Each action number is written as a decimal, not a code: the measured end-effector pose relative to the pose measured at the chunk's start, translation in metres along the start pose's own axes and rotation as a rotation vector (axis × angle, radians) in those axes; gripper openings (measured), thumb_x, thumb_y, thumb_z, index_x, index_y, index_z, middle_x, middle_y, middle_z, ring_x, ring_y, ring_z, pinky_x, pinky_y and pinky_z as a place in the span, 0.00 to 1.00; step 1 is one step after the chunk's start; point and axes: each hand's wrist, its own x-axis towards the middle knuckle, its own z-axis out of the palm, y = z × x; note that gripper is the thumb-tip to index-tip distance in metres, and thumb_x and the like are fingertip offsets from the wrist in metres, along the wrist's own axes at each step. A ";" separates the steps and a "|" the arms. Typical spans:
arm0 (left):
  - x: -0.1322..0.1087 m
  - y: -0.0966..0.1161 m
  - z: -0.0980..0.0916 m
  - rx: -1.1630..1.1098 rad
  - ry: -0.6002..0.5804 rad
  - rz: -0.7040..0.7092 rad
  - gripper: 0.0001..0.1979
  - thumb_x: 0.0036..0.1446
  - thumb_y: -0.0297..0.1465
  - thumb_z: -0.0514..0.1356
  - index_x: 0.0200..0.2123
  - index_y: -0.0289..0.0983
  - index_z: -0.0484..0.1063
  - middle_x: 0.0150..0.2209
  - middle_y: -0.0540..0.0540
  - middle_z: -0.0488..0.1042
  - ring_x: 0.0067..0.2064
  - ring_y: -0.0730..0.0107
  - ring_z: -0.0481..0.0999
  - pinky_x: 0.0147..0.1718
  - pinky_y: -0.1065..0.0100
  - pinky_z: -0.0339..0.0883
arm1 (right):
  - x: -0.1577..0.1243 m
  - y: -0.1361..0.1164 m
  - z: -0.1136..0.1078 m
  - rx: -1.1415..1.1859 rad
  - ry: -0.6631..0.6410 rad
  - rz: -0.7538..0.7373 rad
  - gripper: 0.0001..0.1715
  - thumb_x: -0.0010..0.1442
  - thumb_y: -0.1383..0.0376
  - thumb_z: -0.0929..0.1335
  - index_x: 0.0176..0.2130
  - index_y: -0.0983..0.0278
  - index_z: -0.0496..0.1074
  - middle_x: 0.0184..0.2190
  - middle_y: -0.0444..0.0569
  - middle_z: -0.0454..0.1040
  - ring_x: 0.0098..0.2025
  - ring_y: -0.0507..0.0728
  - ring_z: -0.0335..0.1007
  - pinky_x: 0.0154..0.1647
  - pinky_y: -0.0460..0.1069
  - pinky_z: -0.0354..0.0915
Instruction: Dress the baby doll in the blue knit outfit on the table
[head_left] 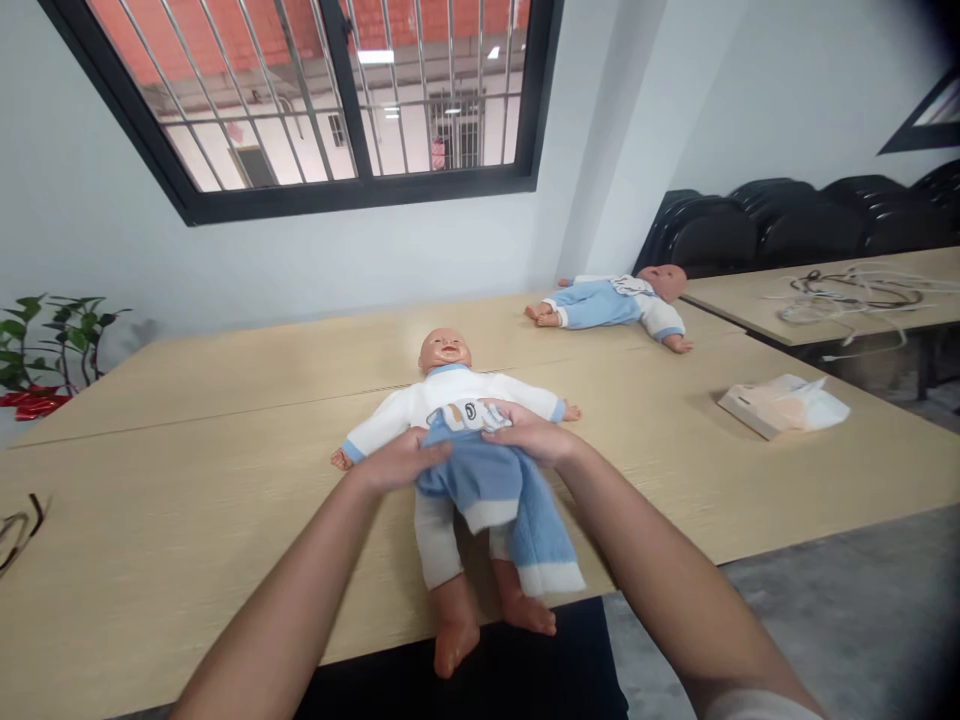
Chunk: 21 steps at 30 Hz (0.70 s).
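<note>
A baby doll (444,350) lies face up on the table with its feet toward me, over the near edge. It wears a white long-sleeved top (397,405) with blue cuffs, and white cloth covers its legs. Over its belly and legs I hold small blue pants (480,478) with white hems, the legs hanging toward me. My left hand (405,458) grips one side of the waist, thumb on top. On the other side, my right hand (529,432) is closed on the waist. The fingers beneath the cloth are partly hidden.
A second doll (600,302) in blue and white lies at the back right of the table (225,540). A tissue pack (784,405) sits at right, glasses (22,530) at the left edge. Cables (847,295) lie on another table. Beyond are a plant (64,340) and black chairs (712,230).
</note>
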 end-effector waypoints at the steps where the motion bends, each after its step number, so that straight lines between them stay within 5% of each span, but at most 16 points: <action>1: 0.002 -0.001 0.002 -0.138 0.017 0.012 0.24 0.61 0.48 0.67 0.50 0.34 0.80 0.43 0.39 0.84 0.47 0.51 0.83 0.49 0.56 0.75 | 0.000 -0.001 -0.001 -0.022 -0.035 0.020 0.31 0.54 0.57 0.80 0.54 0.62 0.76 0.54 0.50 0.79 0.52 0.55 0.75 0.58 0.50 0.67; 5: 0.009 -0.006 0.014 -0.553 0.119 0.043 0.27 0.65 0.48 0.62 0.56 0.33 0.76 0.52 0.36 0.82 0.55 0.51 0.81 0.60 0.54 0.69 | 0.001 -0.001 -0.004 -0.098 -0.129 0.057 0.36 0.53 0.55 0.81 0.57 0.62 0.74 0.53 0.49 0.79 0.50 0.55 0.75 0.53 0.49 0.69; 10: 0.010 -0.013 0.020 -0.739 0.043 -0.006 0.31 0.67 0.51 0.59 0.63 0.34 0.71 0.57 0.36 0.80 0.62 0.51 0.76 0.67 0.53 0.61 | 0.006 0.003 -0.006 -0.164 -0.008 -0.001 0.30 0.53 0.57 0.80 0.53 0.62 0.76 0.48 0.49 0.81 0.48 0.56 0.76 0.52 0.51 0.71; 16: 0.001 0.002 0.014 -0.179 -0.137 -0.025 0.33 0.50 0.46 0.75 0.56 0.37 0.76 0.51 0.38 0.81 0.59 0.44 0.77 0.61 0.50 0.67 | 0.009 0.006 -0.001 -0.078 0.146 -0.136 0.26 0.52 0.57 0.81 0.48 0.63 0.78 0.46 0.49 0.82 0.49 0.56 0.77 0.58 0.53 0.68; 21: -0.005 0.019 0.009 0.141 -0.180 -0.066 0.30 0.42 0.37 0.78 0.50 0.38 0.78 0.43 0.43 0.82 0.48 0.53 0.80 0.49 0.57 0.73 | 0.004 0.004 0.004 0.024 0.043 -0.110 0.28 0.52 0.57 0.81 0.50 0.62 0.78 0.47 0.49 0.82 0.49 0.55 0.77 0.59 0.51 0.67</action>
